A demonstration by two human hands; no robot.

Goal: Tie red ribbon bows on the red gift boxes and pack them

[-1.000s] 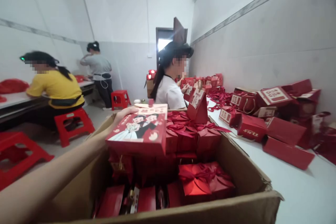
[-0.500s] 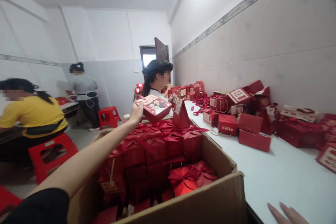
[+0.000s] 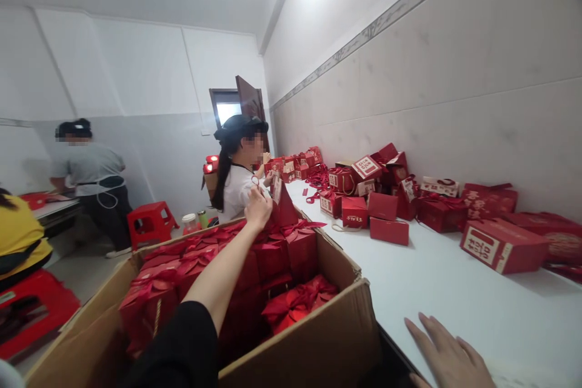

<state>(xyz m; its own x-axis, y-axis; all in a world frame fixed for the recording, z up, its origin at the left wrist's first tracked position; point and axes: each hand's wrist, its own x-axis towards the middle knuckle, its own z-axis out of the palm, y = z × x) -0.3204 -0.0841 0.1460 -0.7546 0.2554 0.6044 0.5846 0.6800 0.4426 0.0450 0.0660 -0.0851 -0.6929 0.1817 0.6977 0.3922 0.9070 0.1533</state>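
My left hand [image 3: 259, 208] is closed above the far end of an open cardboard carton [image 3: 313, 330]. A thin pinkish ribbon loop [image 3: 255, 180] sticks up from its fingers; what else they hold is hidden. Right beside these fingers, a triangular red gift box [image 3: 284, 205] stands on top of the packed boxes; whether they touch it is unclear. Red gift boxes with ribbon bows [image 3: 273, 254] fill much of the carton, and a brighter red one [image 3: 297, 306] sits lower in the near right part. My right hand [image 3: 448, 351] has its fingers spread at the white table [image 3: 454, 291].
Several red gift boxes [image 3: 388, 230] lie along the wall on the table, with loose red ribbons [image 3: 317, 176] farther back. A co-worker in a white top [image 3: 234, 188] sits beyond the carton. Red stools [image 3: 152, 224] and other people are at the left.
The printed red box has left my left hand, which is now beside the triangular box with a loop at its fingers. The view has turned right; more of my right hand shows.
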